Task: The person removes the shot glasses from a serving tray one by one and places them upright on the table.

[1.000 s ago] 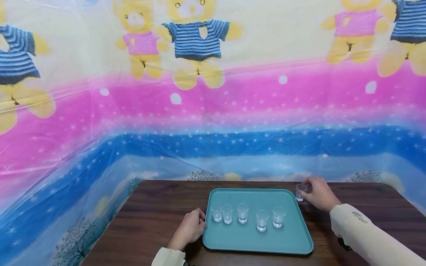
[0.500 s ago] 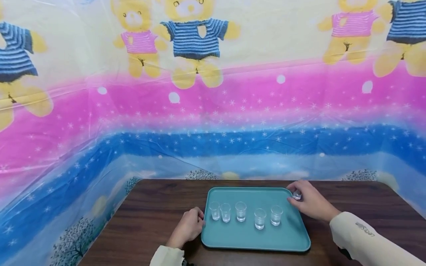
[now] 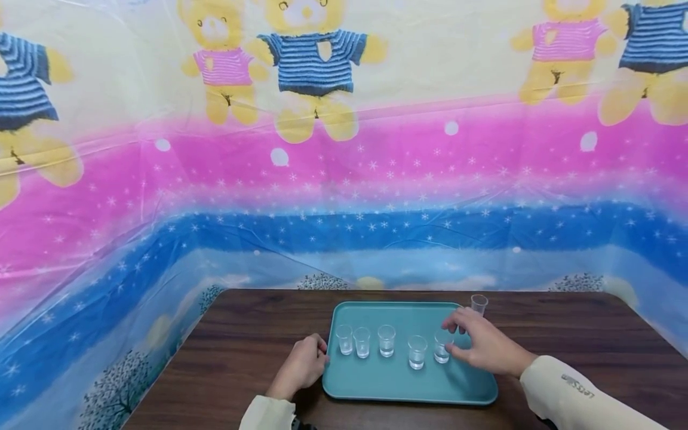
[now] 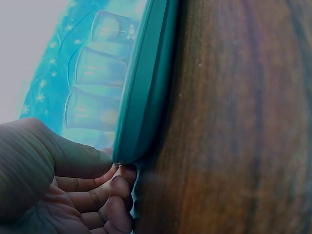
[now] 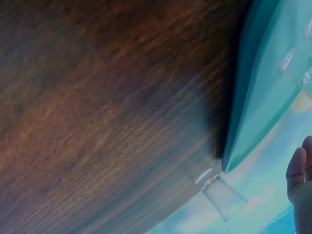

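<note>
A teal tray (image 3: 408, 385) lies on the table with several small clear shot glasses standing upright on it. My left hand (image 3: 303, 364) pinches its left edge; the left wrist view shows the thumb over the rim (image 4: 144, 83) and the fingers curled beneath. Over the tray's right part, my right hand (image 3: 486, 343) reaches toward the rightmost shot glass (image 3: 442, 346), thumb and fingers apart, fingertips right at its side. Another shot glass (image 3: 479, 304) stands on the table just beyond the tray's back right corner, also seen in the right wrist view as a glass (image 5: 223, 197).
The dark wooden table (image 3: 242, 334) extends to both sides of the tray. Behind it hangs a printed cloth (image 3: 333, 233) with teddy bears and snowflakes, close along the table's back edge. A glass (image 3: 416, 352) stands close left of the rightmost one.
My right hand has let go of the shot glass beside the tray's back right corner and moved left and forward over the tray to another glass. My left hand keeps its place.
</note>
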The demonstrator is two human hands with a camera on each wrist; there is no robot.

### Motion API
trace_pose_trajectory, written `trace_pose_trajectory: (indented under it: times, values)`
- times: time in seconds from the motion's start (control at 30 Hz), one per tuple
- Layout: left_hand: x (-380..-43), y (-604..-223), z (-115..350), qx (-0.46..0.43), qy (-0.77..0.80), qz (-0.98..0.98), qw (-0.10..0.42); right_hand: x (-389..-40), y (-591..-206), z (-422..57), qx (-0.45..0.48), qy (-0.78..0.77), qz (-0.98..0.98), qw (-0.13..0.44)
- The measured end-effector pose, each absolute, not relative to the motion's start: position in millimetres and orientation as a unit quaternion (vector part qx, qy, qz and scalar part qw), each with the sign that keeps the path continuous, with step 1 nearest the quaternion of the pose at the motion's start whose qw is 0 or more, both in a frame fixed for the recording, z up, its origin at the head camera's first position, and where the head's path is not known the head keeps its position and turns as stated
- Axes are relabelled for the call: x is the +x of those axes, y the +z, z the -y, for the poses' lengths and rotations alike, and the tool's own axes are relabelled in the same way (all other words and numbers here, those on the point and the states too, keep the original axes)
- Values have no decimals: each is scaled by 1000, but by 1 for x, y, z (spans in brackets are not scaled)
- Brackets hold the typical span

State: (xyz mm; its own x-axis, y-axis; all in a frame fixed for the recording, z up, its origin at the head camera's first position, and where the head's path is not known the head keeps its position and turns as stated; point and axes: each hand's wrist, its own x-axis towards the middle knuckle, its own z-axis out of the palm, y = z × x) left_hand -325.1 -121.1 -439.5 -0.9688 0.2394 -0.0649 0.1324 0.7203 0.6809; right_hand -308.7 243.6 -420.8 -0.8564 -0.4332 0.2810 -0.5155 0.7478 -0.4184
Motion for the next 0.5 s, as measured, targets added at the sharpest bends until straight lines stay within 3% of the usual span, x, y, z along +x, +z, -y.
trace_pose_trajectory:
  times: [0.5]
  values:
    - [-324, -438, 122, 105, 356, -926, 69, -312, -419, -247, 228, 250, 935, 102]
